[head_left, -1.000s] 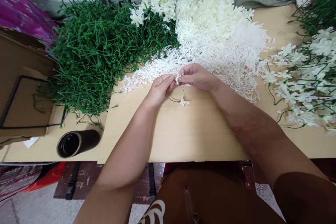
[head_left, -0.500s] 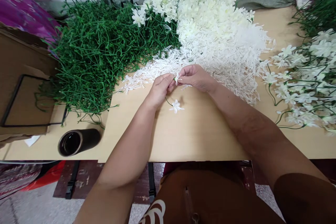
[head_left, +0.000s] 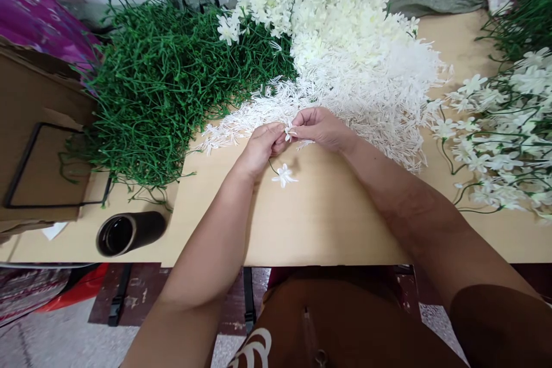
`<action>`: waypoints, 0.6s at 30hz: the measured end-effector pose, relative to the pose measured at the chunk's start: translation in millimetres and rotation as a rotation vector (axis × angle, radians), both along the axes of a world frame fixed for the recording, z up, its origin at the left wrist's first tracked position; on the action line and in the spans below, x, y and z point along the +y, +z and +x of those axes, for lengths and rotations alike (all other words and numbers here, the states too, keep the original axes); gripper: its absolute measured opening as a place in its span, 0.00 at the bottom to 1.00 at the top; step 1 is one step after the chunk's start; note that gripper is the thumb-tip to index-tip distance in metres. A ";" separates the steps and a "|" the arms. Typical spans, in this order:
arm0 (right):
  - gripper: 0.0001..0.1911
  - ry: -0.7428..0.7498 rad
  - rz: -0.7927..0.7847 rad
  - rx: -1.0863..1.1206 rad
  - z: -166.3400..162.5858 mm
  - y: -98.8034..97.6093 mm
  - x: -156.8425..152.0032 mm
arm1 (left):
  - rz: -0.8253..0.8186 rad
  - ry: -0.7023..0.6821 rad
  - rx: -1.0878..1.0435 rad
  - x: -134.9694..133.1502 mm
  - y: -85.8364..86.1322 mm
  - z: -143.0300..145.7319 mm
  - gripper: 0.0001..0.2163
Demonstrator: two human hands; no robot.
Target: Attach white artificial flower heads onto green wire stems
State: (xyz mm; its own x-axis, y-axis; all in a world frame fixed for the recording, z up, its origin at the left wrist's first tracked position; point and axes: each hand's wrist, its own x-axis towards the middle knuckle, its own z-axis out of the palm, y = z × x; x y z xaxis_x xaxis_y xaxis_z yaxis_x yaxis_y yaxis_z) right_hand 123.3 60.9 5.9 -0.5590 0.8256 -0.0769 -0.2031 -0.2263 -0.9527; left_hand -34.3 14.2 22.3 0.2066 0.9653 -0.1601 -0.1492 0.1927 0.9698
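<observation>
I see the left hand point(head_left: 261, 146) and right hand point(head_left: 321, 126) meeting over the pale surface point(head_left: 310, 224). The right fingers pinch a small white blossom point(head_left: 288, 131), and the left fingers are closed on a thin green stem point(head_left: 272, 168). The stem's flower point(head_left: 283, 175) dangles below, just in front of the white petal pile point(head_left: 366, 86).

Head camera looks steeply down, close over the table point(head_left: 302, 230).

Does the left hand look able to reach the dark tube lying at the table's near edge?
Probably yes. Only bare table lies between the left hand and the dark tube. But the hand is shut on a flower sprig, so it is not free right now.
</observation>
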 end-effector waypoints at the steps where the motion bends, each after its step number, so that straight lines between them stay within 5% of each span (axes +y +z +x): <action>1: 0.13 -0.007 -0.001 -0.002 -0.8 -0.1 0.0 | -0.005 0.005 -0.001 0.3 0.2 0.0 0.18; 18: 0.12 -0.108 -0.027 -0.052 -9.4 0.0 -8.3 | 0.015 0.006 0.032 -3.3 0.8 -1.7 0.19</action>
State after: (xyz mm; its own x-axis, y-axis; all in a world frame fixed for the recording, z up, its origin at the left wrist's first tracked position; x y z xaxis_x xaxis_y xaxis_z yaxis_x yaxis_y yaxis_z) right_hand 113.9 52.6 5.8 -0.4612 0.8783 -0.1261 -0.1783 -0.2310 -0.9565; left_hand -35.9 10.8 23.1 0.1960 0.9688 -0.1519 -0.1190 0.1773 0.9769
